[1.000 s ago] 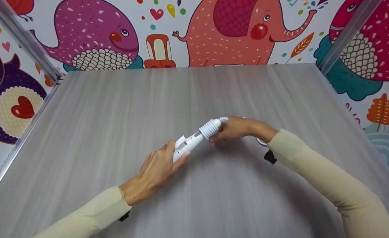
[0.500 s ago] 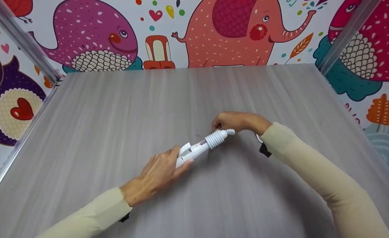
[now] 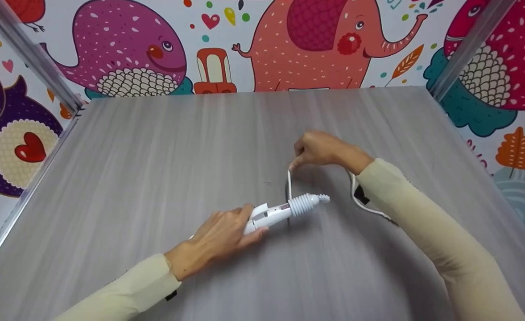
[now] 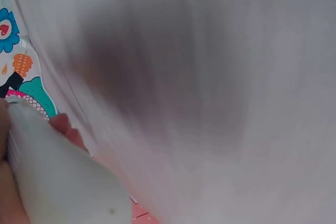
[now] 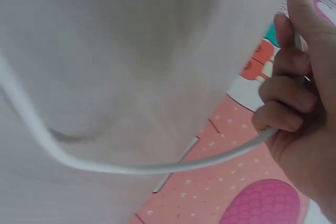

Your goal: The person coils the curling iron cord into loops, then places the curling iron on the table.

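In the head view my left hand [image 3: 220,236] grips a slim white hair iron [image 3: 269,217] near the table's middle, tilted with its cord end to the right. Several turns of white cord [image 3: 301,204] are wound round that end. My right hand [image 3: 322,149], farther back and to the right, pinches the cord, and a straight length [image 3: 289,185] runs from its fingertips down to the iron. In the right wrist view the curled fingers [image 5: 286,93] hold the cord [image 5: 142,169], which loops away from the palm. The iron's smooth white body [image 4: 68,171] fills the left wrist view's lower left.
A grey wood-grain table [image 3: 155,156] lies under both hands. Loose cord [image 3: 371,210] hangs beneath the right sleeve [image 3: 423,223]. Walls printed with cartoon animals [image 3: 311,58] stand behind and at both sides, with metal posts [image 3: 35,58] at the corners.
The right hand has moved from the wound cord end back and away, drawing out a straight length of cord. The left hand has brought the iron slightly right and nearer, turning it flatter.
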Tool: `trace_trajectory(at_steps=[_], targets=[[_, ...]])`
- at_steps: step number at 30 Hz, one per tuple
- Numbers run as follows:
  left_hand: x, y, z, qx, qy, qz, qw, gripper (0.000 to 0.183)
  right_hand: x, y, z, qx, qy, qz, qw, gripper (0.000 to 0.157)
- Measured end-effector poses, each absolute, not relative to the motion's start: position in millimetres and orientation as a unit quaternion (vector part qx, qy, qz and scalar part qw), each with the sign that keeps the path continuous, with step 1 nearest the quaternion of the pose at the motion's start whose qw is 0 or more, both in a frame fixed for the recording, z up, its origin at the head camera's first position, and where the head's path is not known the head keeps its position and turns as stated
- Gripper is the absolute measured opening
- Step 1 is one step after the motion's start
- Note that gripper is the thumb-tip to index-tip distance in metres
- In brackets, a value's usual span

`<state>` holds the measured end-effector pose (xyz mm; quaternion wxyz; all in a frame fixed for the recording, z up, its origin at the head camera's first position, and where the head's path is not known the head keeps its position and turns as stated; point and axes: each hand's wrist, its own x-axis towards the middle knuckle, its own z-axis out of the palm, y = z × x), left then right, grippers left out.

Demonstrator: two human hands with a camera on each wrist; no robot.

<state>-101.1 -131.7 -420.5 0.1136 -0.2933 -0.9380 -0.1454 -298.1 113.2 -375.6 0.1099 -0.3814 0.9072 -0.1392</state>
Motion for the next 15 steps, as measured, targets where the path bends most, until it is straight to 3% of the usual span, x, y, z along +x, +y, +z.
trace_trajectory(at_steps=[10, 15], targets=[[-104, -129, -423, -0.305, -0.938, -0.156, 0.057, 0.039, -268, 93, -347, -0.478, 0.863, -0.143, -0.085, 0.036], [-104, -129, -428, -0.286, -0.944, -0.154, 0.055, 0.04, -255, 91, -340, -0.518, 0.83, -0.142, -0.148, 0.035]])
